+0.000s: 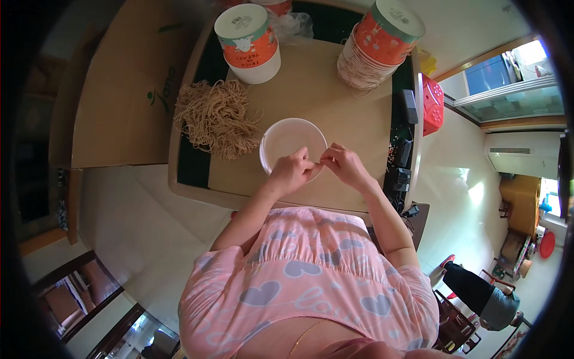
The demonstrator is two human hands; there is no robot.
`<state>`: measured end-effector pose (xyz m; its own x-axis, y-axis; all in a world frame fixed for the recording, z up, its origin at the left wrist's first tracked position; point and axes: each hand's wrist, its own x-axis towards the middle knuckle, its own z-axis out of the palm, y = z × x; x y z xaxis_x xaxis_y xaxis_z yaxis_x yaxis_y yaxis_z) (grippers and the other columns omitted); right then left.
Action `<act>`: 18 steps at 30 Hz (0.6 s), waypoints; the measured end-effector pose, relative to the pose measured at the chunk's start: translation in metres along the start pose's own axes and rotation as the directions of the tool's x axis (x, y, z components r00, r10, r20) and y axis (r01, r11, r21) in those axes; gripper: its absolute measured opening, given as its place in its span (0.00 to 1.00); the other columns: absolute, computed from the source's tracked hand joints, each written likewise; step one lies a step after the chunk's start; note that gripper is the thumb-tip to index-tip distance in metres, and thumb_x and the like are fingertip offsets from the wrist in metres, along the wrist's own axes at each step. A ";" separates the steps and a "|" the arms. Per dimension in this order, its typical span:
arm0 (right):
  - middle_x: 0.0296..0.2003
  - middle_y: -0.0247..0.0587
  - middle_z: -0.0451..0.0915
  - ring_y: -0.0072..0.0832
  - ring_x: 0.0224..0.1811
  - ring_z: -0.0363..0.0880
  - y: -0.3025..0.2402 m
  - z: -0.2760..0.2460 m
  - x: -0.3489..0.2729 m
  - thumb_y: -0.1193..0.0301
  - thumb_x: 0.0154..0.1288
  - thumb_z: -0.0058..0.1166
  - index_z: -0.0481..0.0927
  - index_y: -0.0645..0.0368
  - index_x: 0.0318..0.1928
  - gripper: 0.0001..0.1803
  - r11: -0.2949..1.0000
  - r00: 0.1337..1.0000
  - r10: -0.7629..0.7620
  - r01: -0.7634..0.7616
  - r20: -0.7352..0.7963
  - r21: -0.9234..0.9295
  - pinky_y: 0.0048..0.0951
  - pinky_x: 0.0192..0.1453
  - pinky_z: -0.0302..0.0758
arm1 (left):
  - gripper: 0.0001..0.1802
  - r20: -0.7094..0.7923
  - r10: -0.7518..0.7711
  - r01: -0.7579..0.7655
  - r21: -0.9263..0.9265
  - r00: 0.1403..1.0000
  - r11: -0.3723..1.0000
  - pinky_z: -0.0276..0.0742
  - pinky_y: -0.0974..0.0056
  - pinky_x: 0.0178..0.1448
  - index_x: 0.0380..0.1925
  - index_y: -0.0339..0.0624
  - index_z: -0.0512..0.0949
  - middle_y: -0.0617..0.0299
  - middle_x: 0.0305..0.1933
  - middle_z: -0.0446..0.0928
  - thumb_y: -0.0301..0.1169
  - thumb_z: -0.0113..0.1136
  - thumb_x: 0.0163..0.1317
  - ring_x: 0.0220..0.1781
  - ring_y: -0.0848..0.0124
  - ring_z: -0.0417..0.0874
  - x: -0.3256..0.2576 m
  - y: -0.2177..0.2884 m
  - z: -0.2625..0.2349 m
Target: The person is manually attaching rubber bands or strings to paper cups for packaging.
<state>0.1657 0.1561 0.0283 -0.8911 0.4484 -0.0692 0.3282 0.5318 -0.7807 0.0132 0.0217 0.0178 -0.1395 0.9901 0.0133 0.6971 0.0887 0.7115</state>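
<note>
In front of me a white round paper bucket [284, 135] stands with its open mouth facing up. My left hand [289, 173] is over its near rim, fingers closed in a pinch. Close beside it, at the rim's right side, my right hand [347, 166] is pinched too, its fingertips almost meeting the left ones. Whatever lies between the fingertips is too small to make out. Left of the bucket is a loose heap of tan twine [216, 118], its strands trailing toward the bucket.
Upside-down stacks of orange-and-green printed buckets stand at the table's far left [249, 51] and far right [382, 45]; twine hangs around the right one. Black adapters [402, 178] and a dark box [409, 106] line the right edge. A large cardboard box [119, 90] stands left.
</note>
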 end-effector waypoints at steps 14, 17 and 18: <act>0.30 0.45 0.76 0.41 0.31 0.77 0.002 0.011 0.001 0.73 0.59 0.56 0.80 0.61 0.33 0.04 0.995 0.989 0.063 -0.052 -0.132 0.085 0.35 0.36 0.73 | 0.06 -0.119 0.002 -0.029 -0.229 0.993 0.973 0.78 0.59 0.33 0.29 0.47 0.77 0.59 0.33 0.71 0.22 0.59 0.52 0.32 0.61 0.80 -0.001 -0.001 0.015; 0.29 0.45 0.75 0.41 0.31 0.77 0.001 0.010 0.001 0.73 0.59 0.56 0.80 0.61 0.33 0.04 0.989 0.988 0.101 -0.086 -0.115 0.124 0.35 0.36 0.73 | 0.12 0.016 0.060 -0.050 -0.356 0.998 0.933 0.78 0.59 0.34 0.30 0.49 0.81 0.61 0.34 0.71 0.18 0.58 0.48 0.32 0.62 0.79 -0.005 -0.012 0.006; 0.29 0.45 0.75 0.41 0.31 0.77 0.001 0.010 0.002 0.73 0.59 0.56 0.80 0.61 0.33 0.04 0.990 0.990 0.094 -0.081 -0.109 0.117 0.35 0.36 0.73 | 0.12 0.015 0.058 -0.049 -0.354 0.998 0.934 0.78 0.59 0.34 0.30 0.49 0.81 0.61 0.34 0.71 0.18 0.58 0.48 0.32 0.62 0.79 -0.006 -0.014 0.008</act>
<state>0.1617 0.1504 0.0208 -0.8167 0.5724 -0.0738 0.3605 0.4061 -0.8397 0.0093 0.0154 0.0021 -0.0884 0.9951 0.0443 0.4087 -0.0043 0.9127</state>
